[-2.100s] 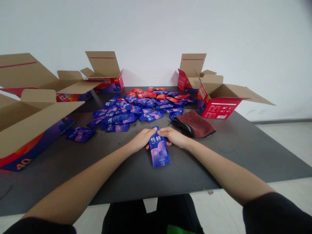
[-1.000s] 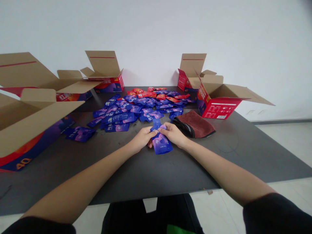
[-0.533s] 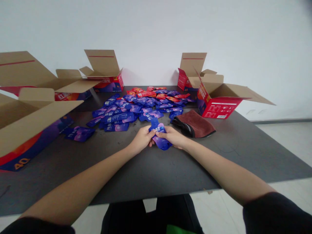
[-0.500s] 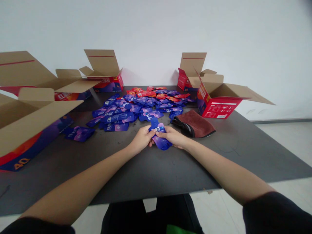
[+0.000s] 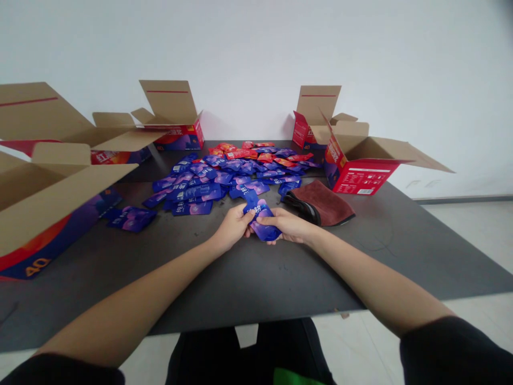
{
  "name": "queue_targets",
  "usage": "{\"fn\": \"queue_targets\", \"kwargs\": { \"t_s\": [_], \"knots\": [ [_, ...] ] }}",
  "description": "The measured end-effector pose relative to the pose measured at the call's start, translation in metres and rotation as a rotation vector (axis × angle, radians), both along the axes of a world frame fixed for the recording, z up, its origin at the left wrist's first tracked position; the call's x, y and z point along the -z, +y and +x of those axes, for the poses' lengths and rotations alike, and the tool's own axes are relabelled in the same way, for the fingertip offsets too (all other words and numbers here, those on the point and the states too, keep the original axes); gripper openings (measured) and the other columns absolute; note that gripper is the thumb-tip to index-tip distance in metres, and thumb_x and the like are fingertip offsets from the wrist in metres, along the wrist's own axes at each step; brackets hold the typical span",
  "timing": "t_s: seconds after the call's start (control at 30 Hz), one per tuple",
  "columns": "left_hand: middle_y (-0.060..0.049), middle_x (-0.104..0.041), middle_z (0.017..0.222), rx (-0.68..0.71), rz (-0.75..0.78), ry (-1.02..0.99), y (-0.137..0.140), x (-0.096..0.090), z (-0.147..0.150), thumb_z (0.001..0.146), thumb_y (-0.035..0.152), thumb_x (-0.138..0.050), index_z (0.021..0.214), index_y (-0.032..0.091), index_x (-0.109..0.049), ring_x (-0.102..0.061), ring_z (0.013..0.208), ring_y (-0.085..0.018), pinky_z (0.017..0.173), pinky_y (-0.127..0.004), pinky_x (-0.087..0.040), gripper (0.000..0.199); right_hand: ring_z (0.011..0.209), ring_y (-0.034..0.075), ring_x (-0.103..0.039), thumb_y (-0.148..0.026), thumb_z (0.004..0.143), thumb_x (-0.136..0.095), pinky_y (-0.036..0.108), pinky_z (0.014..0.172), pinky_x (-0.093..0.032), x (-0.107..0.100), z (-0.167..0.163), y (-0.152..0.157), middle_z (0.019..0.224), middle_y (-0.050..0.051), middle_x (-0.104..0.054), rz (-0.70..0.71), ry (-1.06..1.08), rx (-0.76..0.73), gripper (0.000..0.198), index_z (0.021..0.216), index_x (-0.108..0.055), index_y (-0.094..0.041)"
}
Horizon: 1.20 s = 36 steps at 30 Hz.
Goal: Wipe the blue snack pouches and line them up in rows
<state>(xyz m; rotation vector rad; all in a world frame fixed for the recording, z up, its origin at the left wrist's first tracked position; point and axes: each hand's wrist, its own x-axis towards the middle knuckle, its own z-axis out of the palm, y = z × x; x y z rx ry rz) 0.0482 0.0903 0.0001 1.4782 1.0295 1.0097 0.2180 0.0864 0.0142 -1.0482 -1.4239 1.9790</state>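
Open cartons stand at the left of a dark counter, beside a heap of blue and red pouches. Just in front, the left hand pinches a blue pouch, its other edge caught in the matching grip of the right hand, thumbs on top. At right sit a brown cloth and an open red carton.

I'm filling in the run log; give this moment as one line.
left hand: holds blue pouch | right hand: holds same blue pouch | beyond: heap of blue and red pouches | nearby: brown cloth
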Motion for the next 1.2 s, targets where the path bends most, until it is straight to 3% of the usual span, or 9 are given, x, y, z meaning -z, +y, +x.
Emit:
{"fn": "queue_targets", "kwargs": {
  "t_s": [0.13,0.27,0.53,0.63,0.8,0.87,0.97,1.1,1.2],
  "knots": [
    [0.006,-0.051,0.047,-0.037,0.012,-0.017,0.003,0.002,-0.002,0.083,0.041,-0.059,0.074,0.017,-0.050,-0.043,0.033,-0.006,0.034,-0.016,-0.031,0.028,0.036,0.007,-0.049,-0.040,0.085,-0.060,0.015,0.033,-0.038,-0.006,0.003,-0.001,0.056,0.004,-0.064,-0.049,-0.029,-0.104,0.031,0.091,-0.062,-0.009],
    [0.006,-0.051,0.046,-0.053,0.005,-0.029,0.003,0.002,-0.002,0.082,0.039,-0.060,0.073,0.017,-0.050,-0.043,0.033,-0.006,0.034,-0.016,-0.031,0.026,0.032,0.003,-0.040,-0.032,0.081,-0.066,0.013,0.031,-0.028,-0.010,0.004,-0.003,0.055,0.002,-0.062,-0.029,0.019,-0.087,0.025,0.090,-0.061,-0.009],
    [0.005,-0.052,0.045,-0.057,-0.081,-0.051,0.007,0.002,-0.005,0.078,0.039,-0.058,0.067,0.017,-0.049,-0.045,0.033,-0.007,0.033,-0.017,-0.033,0.026,0.039,0.006,-0.047,-0.036,0.081,-0.065,0.014,0.035,-0.034,-0.008,0.008,0.000,0.058,0.002,-0.063,-0.067,0.056,-0.136,0.029,0.094,-0.056,-0.012],
    [0.001,-0.053,0.044,0.016,-0.174,-0.029,0.010,-0.003,-0.010,0.078,0.043,-0.055,0.063,0.016,-0.052,-0.046,0.032,-0.009,0.030,-0.018,-0.033,0.031,0.036,0.004,-0.042,-0.035,0.078,-0.069,0.012,0.033,-0.027,-0.010,0.017,0.003,0.056,-0.002,-0.060,0.007,-0.003,-0.248,0.033,0.099,-0.055,-0.014],
    [0.002,-0.054,0.043,0.111,-0.189,0.064,0.004,-0.014,-0.014,0.076,0.045,-0.063,0.073,0.015,-0.058,-0.050,0.031,-0.011,0.029,-0.018,-0.036,0.030,0.033,0.002,-0.037,-0.037,0.075,-0.070,0.014,0.030,-0.021,-0.013,0.036,0.011,0.049,-0.004,-0.055,0.166,-0.280,-0.425,0.027,0.076,-0.057,-0.013],
    [0.003,-0.056,0.045,0.089,-0.103,0.098,0.002,-0.017,-0.014,0.075,0.041,-0.066,0.079,0.015,-0.059,-0.053,0.033,-0.012,0.031,-0.017,-0.039,0.027,0.033,0.003,-0.037,-0.038,0.073,-0.072,0.015,0.031,-0.022,-0.012,0.039,0.015,0.048,-0.004,-0.055,0.216,-0.339,-0.393,0.029,0.074,-0.058,-0.012],
    [0.004,-0.057,0.050,0.045,-0.029,0.077,0.004,-0.019,-0.016,0.077,0.036,-0.065,0.081,0.016,-0.058,-0.055,0.036,-0.011,0.033,-0.017,-0.041,0.021,0.034,0.004,-0.037,-0.041,0.069,-0.075,0.016,0.032,-0.023,-0.009,0.040,0.020,0.047,-0.005,-0.053,0.260,-0.313,-0.223,0.033,0.075,-0.058,-0.013],
    [0.002,-0.058,0.056,0.085,-0.108,-0.082,0.011,-0.022,-0.021,0.074,0.034,-0.068,0.080,0.015,-0.057,-0.060,0.045,-0.013,0.036,-0.017,-0.042,0.022,0.036,0.003,-0.032,-0.046,0.067,-0.076,0.017,0.035,-0.018,-0.007,0.037,0.023,0.044,-0.008,-0.045,0.256,-0.175,0.010,0.038,0.070,-0.054,-0.015],
    [-0.004,-0.066,0.071,0.131,-0.164,-0.158,0.010,-0.021,-0.019,0.075,0.041,-0.067,0.090,0.015,-0.058,-0.067,0.060,-0.017,0.041,-0.020,-0.046,0.032,0.037,0.003,-0.031,-0.046,0.066,-0.076,0.017,0.036,-0.016,-0.009,0.035,0.022,0.044,-0.009,-0.044,0.285,-0.103,0.099,0.039,0.072,-0.052,-0.017]
  ]
}}
